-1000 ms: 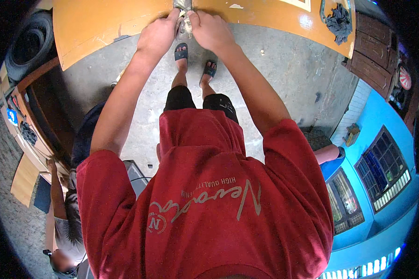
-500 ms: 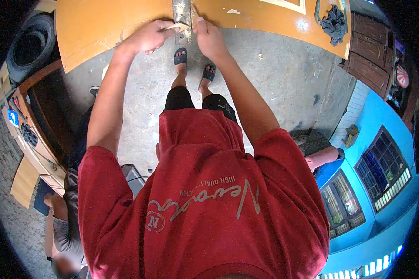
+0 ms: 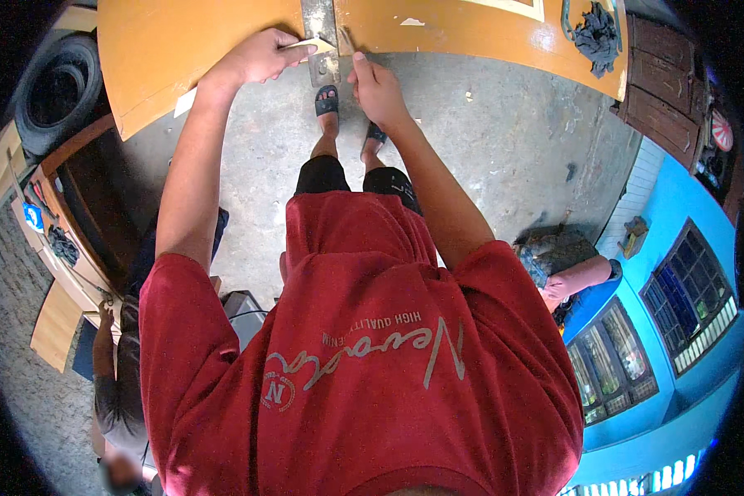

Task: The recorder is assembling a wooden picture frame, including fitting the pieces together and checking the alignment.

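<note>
My left hand [image 3: 260, 58] pinches a thin, pale, flat piece [image 3: 316, 45] with a pointed end, which lies over a worn grey strip [image 3: 319, 15] that runs across the orange-brown panel [image 3: 198, 33]. To its right, my right hand [image 3: 379, 89] is closed around a slim brownish tool [image 3: 347, 40] at the panel's near edge. Only the tool's narrow end shows, so its kind cannot be made out. The two hands are a short way apart, with the lower end of the strip between them.
A dark crumpled cloth [image 3: 597, 40] lies on the panel's right part. At the left stand tires [image 3: 56, 95] and a wooden cabinet [image 3: 78, 142]. Another person [image 3: 117, 364] is at the lower left. A pink roll [image 3: 579, 283] lies at the right, near a blue wall [image 3: 703, 198].
My right hand has moved down and slightly right, away from the strip. My left hand has shifted slightly up and left, still holding the pale piece. The other person's arm has moved up.
</note>
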`<state>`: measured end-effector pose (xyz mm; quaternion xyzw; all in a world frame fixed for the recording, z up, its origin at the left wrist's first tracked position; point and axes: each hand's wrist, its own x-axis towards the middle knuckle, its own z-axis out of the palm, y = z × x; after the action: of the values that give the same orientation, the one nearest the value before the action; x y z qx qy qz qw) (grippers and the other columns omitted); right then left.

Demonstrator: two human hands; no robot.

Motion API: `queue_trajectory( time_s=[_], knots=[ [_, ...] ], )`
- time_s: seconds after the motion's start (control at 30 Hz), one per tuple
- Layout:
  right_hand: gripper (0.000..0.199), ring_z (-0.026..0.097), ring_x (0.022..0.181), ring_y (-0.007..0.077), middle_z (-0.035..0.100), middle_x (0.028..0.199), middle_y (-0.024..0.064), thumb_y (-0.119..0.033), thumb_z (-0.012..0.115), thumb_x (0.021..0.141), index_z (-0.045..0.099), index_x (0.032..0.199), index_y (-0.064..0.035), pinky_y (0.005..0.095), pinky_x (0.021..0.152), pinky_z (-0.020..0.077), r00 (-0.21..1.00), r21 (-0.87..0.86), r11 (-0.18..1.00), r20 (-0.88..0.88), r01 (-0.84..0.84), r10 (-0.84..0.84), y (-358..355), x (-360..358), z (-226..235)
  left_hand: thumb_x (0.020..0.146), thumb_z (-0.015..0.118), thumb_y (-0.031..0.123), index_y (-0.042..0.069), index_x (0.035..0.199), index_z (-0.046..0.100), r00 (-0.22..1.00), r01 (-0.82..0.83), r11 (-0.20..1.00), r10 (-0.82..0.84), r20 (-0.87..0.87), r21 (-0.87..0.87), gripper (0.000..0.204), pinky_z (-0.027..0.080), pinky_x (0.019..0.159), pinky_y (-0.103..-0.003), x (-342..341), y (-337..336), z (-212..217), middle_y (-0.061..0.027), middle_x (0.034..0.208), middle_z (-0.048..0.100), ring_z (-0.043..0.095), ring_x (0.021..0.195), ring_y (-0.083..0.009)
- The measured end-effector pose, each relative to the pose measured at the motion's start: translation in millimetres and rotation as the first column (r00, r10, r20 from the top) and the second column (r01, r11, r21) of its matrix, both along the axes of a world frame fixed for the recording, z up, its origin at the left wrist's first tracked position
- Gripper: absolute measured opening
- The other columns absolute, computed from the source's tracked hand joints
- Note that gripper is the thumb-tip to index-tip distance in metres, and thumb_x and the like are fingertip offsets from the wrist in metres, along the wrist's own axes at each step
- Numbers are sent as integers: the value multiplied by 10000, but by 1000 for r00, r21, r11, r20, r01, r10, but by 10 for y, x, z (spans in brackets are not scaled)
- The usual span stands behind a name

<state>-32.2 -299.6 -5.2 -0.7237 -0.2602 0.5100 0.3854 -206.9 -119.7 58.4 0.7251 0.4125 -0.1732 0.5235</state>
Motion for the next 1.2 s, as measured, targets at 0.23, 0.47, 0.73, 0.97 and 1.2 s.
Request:
queue_trajectory(
  time_s=[0.23, 0.47, 0.73, 0.97, 1.2],
  knots=[
    [406, 528, 634, 82, 610, 732, 6, -421, 588, 1048, 658, 985, -26, 253, 584, 426, 999, 141, 990, -46, 15, -9, -178, 162, 291, 1031, 637, 387, 52, 1103, 750, 924, -157, 969, 76, 374, 189, 361, 501, 736, -313, 34, -568, 37, -93, 758, 656, 584, 719, -145],
    [468, 666, 933, 127, 729, 1032, 72, -176, 862, 844, 653, 1222, 4, 291, 842, 540, 983, 393, 904, -132, 171, -128, -238, 620, 750, 1140, 406, 348, 10, 1273, 634, 633, -388, 863, 505, 587, -323, 429, 535, 795, -281, 1276, -760, 718, -92, 959, 723, 654, 884, -136],
    [409, 687, 814, 167, 726, 943, 81, -211, 893, 796, 672, 1080, -17, 317, 736, 547, 872, 276, 955, 488, -111, -40, 255, 2129, 1004, 1142, 362, 238, 41, 1147, 497, 113, -577, 509, 825, 554, -639, 239, 580, 942, -376, 2562, -211, 648, -195, 1214, 708, 697, 1079, -236],
    [370, 672, 907, 372, 650, 950, 143, -260, 785, 829, 688, 1123, -56, 462, 779, 542, 650, 194, 876, 743, -441, 162, 1320, 3426, 858, 1029, 636, 219, 6, 1149, 626, 393, -870, 492, 664, 636, 24, 244, 566, 702, -331, 2750, 486, -218, -108, 882, 719, 694, 755, -167],
    [393, 665, 1035, 385, 644, 1154, 132, -256, 752, 857, 670, 1197, -78, 482, 855, 552, 512, 82, 750, 779, -656, 362, 2154, 3801, 726, 938, 726, 214, 1, 1174, 628, 526, -838, 357, 728, 440, 412, 333, 561, 719, -386, 2654, 468, -334, -150, 858, 705, 683, 732, -272]
  ],
)
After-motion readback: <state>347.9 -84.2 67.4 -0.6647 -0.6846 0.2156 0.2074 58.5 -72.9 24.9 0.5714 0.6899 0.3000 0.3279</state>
